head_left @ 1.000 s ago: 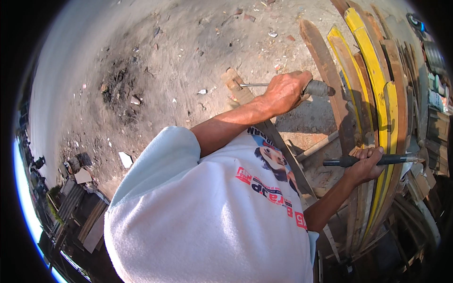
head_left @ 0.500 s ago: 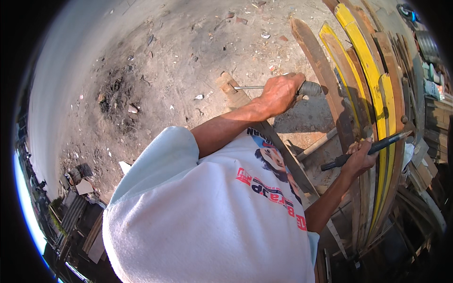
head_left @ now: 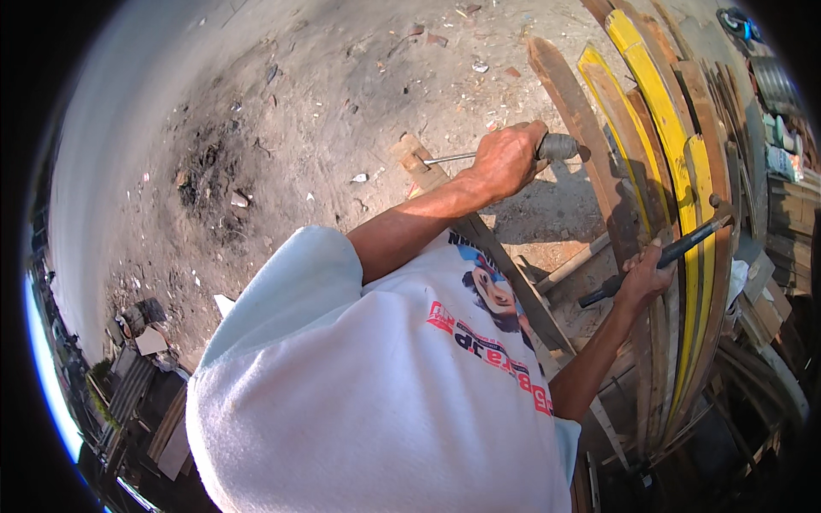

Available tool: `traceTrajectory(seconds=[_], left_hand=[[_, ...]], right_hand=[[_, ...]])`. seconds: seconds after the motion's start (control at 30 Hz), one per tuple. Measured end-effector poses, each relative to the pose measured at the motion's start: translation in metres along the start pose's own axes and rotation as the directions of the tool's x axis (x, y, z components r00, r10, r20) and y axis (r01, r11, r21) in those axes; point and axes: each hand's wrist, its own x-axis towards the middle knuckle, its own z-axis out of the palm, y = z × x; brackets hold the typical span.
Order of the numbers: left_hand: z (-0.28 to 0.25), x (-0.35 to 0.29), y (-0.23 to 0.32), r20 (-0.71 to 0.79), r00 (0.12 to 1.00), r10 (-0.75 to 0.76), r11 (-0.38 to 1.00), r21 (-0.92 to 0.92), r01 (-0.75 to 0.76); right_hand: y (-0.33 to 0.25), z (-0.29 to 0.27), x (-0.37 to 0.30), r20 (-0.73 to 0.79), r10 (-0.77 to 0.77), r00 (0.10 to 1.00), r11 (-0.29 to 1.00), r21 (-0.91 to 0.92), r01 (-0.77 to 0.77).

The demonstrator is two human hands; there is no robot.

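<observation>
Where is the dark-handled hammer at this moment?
In the head view, the dark-handled hammer is at centre right, gripped in the right hand, its head against the yellow-painted wooden planks.

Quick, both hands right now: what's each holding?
Left hand: closed on the chisel.
Right hand: closed on the hammer.

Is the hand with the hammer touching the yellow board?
Cannot tell. In the head view, the right hand gripping the hammer overlaps the yellow board, hiding any gap.
</observation>
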Motion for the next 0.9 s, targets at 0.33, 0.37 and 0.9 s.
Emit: traceTrajectory(seconds=[0.33, 0.37, 0.9], left_hand=[[0.006, -0.004, -0.006, 0.092, 0.996, 0.006, 0.998, 0.059, -0.011], [0.003, -0.001, -0.004, 0.107, 0.994, 0.005, 0.998, 0.061, -0.012], [0.023, 0.017, -0.034, 0.611, 0.786, -0.096, 0.988, 0.155, 0.0]], right_hand=[[0.043, 0.002, -0.038, 0.507, -0.126, 0.852, 0.808, -0.446, 0.385], [0.029, 0.002, -0.031, 0.419, -0.046, 0.907, 0.88, -0.412, 0.236], [0.104, 0.029, -0.087, 0.521, 0.094, 0.848, 0.946, -0.312, 0.087]])
